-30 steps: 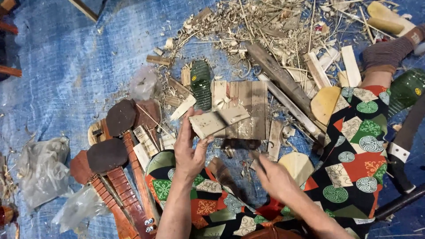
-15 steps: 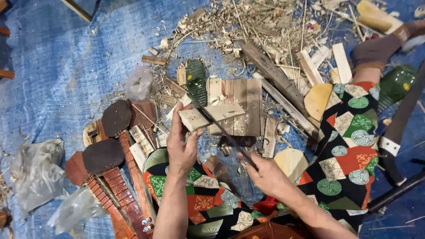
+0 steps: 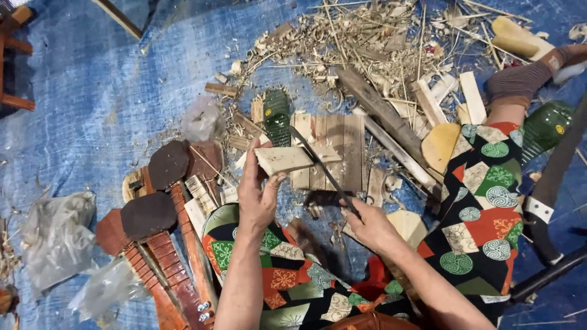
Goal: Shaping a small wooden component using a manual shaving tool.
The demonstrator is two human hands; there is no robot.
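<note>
Above the person's lap, at the centre of the head view, the left hand (image 3: 260, 195) is closed on a pale wooden block (image 3: 287, 159), thumb on its near face and fingers wrapped from below. The block's long axis runs left to right, tilted slightly up at the right end.

The right hand (image 3: 370, 226) is closed around the handle of a knife (image 3: 321, 168). The dark blade runs diagonally up and to the left from this hand and crosses the right end of the block, apparently touching its top edge. The left hand is the nearer to the block; the right hand stands off at blade length, lower right.

Behind the block lies a slatted wooden board (image 3: 336, 150) on the blue tarpaulin (image 3: 92, 104). Wood shavings (image 3: 342, 43) and offcuts crowd the far side. Small stringed instruments with dark heads (image 3: 159, 214) lie close to the left. Open room is limited to the gap between the knees.
</note>
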